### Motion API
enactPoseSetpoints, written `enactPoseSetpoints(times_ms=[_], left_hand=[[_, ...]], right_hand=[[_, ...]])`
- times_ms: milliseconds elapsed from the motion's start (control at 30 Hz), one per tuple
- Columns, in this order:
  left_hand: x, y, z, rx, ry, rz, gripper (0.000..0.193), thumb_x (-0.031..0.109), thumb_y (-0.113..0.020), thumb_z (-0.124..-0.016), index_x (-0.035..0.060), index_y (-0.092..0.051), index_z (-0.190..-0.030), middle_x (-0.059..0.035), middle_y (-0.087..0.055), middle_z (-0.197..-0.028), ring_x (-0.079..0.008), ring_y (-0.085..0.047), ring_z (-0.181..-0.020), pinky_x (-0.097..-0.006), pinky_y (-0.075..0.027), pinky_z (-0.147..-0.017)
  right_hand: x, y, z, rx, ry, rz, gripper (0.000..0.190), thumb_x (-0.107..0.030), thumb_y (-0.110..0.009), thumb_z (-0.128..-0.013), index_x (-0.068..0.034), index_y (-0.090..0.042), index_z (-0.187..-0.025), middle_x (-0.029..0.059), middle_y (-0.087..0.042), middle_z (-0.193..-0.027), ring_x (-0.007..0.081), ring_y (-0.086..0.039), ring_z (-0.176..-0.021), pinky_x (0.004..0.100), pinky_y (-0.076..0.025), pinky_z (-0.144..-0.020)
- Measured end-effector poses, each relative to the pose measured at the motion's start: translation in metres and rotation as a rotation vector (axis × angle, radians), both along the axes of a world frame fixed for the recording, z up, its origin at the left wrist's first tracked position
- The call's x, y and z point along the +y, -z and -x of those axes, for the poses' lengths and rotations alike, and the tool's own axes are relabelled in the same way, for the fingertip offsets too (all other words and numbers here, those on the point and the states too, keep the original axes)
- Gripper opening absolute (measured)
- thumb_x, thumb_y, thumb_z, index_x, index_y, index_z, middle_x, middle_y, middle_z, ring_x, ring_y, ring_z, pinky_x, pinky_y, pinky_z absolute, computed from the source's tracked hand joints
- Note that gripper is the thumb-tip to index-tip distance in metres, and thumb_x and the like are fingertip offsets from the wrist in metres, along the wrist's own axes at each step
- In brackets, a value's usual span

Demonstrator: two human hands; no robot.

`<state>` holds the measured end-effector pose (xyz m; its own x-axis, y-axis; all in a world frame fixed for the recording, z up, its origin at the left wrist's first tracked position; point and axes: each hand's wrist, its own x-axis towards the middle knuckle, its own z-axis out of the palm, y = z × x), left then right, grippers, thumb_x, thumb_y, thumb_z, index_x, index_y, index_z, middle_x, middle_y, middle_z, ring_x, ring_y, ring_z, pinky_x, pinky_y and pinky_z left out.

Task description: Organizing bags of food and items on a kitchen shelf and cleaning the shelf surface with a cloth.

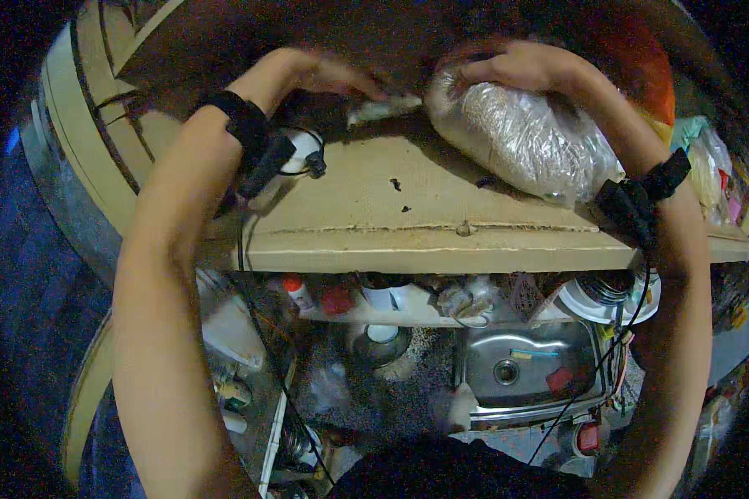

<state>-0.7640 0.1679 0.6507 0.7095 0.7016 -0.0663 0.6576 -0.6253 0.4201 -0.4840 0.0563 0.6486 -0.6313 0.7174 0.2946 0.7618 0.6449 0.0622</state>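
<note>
A clear plastic bag of pale, grain-like contents (pixel 518 137) lies at the right of a high wooden shelf (pixel 362 206). My right hand (pixel 505 68) rests on the bag's upper left end; its fingertips are blurred, and I cannot tell whether they grip it. Over the dim back of the shelf my left hand (pixel 337 75) reaches inward, its fingers blurred near a small pale crumpled thing (pixel 387 110). A white rounded object with a black cable (pixel 303 153) is beside my left wrist. Both wrists wear black straps with small dark devices. Dark crumbs dot the shelf.
Below the shelf edge are a steel sink (pixel 505 368), a dark speckled counter (pixel 406 393) and a lower ledge with a red-capped bottle (pixel 298 293). Other plastic bags (pixel 708 168) stand at the right. A thin black cable hangs from each wrist.
</note>
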Motion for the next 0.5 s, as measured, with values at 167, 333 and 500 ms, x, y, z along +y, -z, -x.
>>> enactPoseSetpoints(times_ms=[167,333,500], left_hand=[[0.031,0.017,0.021,0.422,-0.141,-0.691,0.047,0.026,-0.065,-0.087,0.0092,-0.058,-0.131,-0.0114,-0.061,-0.130,-0.0226,-0.056,-0.117,-0.0366,-0.044,-0.098],[0.060,0.062,0.057,-0.246,-0.183,-0.056,0.044,0.026,-0.066,-0.086,0.0072,-0.062,-0.125,-0.0118,-0.066,-0.121,-0.0259,-0.063,-0.103,-0.0380,-0.049,-0.093],[-0.003,0.046,-0.015,0.229,0.141,-0.341,0.043,0.023,-0.064,-0.089,0.0020,-0.058,-0.126,-0.0141,-0.066,-0.118,-0.0244,-0.062,-0.103,-0.0396,-0.049,-0.090]], right_hand=[[-0.007,0.002,0.005,-0.025,0.039,-0.079,0.044,-0.045,-0.045,-0.095,-0.021,-0.061,-0.128,0.0142,-0.061,-0.130,0.0355,-0.058,-0.117,0.0423,-0.043,-0.103],[0.019,0.004,-0.005,-0.039,0.195,-0.115,0.036,-0.035,-0.044,-0.096,-0.025,-0.061,-0.126,0.0160,-0.062,-0.125,0.0385,-0.060,-0.112,0.0446,-0.047,-0.099],[0.019,0.001,-0.022,-0.285,0.017,-0.303,0.038,-0.031,-0.045,-0.095,-0.026,-0.056,-0.131,0.0167,-0.066,-0.116,0.0405,-0.063,-0.106,0.0465,-0.050,-0.095]])
